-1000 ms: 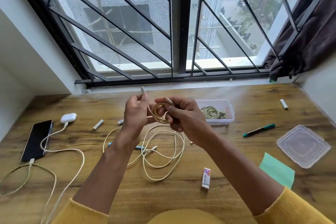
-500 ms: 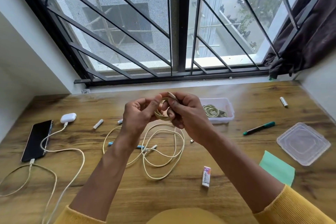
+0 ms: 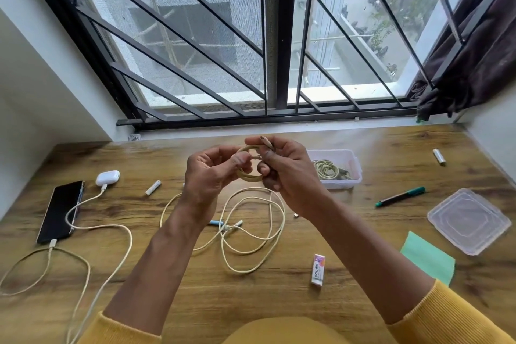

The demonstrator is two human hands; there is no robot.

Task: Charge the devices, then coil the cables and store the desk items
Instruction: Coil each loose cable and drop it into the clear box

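Hands closed together since earlier: left hand (image 3: 208,173) pinches coil (image 3: 248,175) steady; right hand (image 3: 282,173) grips plug (image 3: 267,143), tucking end.

Only legible txt: "camlin" on the eraser (image 3: 318,269); smaller print below it is blurred, prob. unreadable at this res.

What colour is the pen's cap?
The pen has a green cap, clearest in the head view.
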